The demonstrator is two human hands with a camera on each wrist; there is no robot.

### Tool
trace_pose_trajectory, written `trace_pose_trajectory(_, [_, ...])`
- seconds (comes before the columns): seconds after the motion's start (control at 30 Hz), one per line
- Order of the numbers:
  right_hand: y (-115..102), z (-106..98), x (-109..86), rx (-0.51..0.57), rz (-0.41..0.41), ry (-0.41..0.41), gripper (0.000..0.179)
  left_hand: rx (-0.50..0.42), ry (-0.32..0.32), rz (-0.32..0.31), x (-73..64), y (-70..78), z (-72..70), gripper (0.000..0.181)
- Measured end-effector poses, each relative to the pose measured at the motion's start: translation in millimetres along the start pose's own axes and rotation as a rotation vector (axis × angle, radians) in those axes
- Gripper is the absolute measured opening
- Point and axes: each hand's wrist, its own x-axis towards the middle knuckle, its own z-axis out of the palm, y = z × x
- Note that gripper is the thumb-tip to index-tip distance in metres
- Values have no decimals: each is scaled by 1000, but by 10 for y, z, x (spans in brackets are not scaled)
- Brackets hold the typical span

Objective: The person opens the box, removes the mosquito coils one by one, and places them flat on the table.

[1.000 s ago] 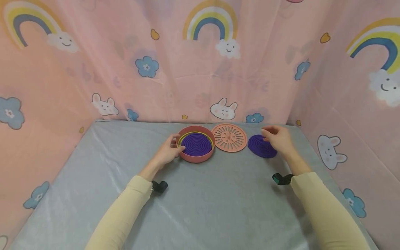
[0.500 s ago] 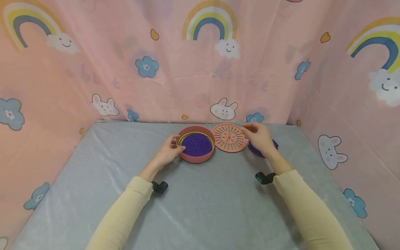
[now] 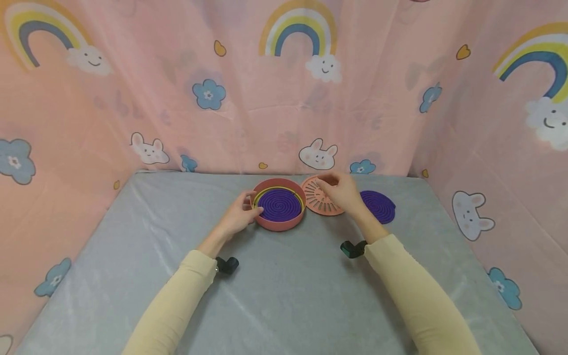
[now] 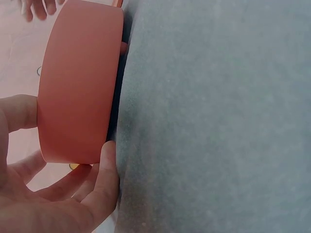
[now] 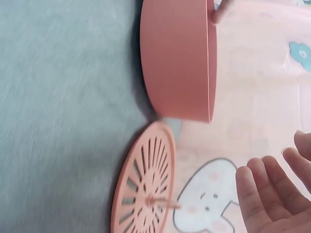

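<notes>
Grey cloth (image 3: 284,291): left hand (image 3: 237,216) grips pink box (image 3: 278,226); right hand (image 3: 343,192) hovers, relaxed.

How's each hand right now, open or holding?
Left hand: holding the round pink container by its side.
Right hand: open, holding nothing, above the slotted disc.

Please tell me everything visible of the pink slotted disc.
The slotted disc is round, thin and pale pink, and looks like plastic. Slots fan out around its middle, where a thin peg stands up. It lies flat on the grey cloth between the pink box and a loose purple coil; whether it touches the box is unclear. The right hand, above it, seems not to touch it.
</notes>
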Motion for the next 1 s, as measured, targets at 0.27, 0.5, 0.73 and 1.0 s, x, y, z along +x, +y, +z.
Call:
trace_pose_trajectory(0.27, [-109, 207, 82, -9, 9, -65, 35, 0, 17, 4, -1, 24, -17, 59])
trace_pose_trajectory(0.5, [-190, 415, 118, -29, -14, -80, 34, 8, 27, 16, 7, -5, -15, 59])
trace_pose_trajectory(0.73, [-198, 611, 206, -108, -27, -116, 33, 9, 29, 22, 4, -15, -4, 58])
trace_pose_trajectory(1.0, [-210, 775, 296, -176, -34, -188, 36, 20, 32, 13, -7, -16, -2, 59])
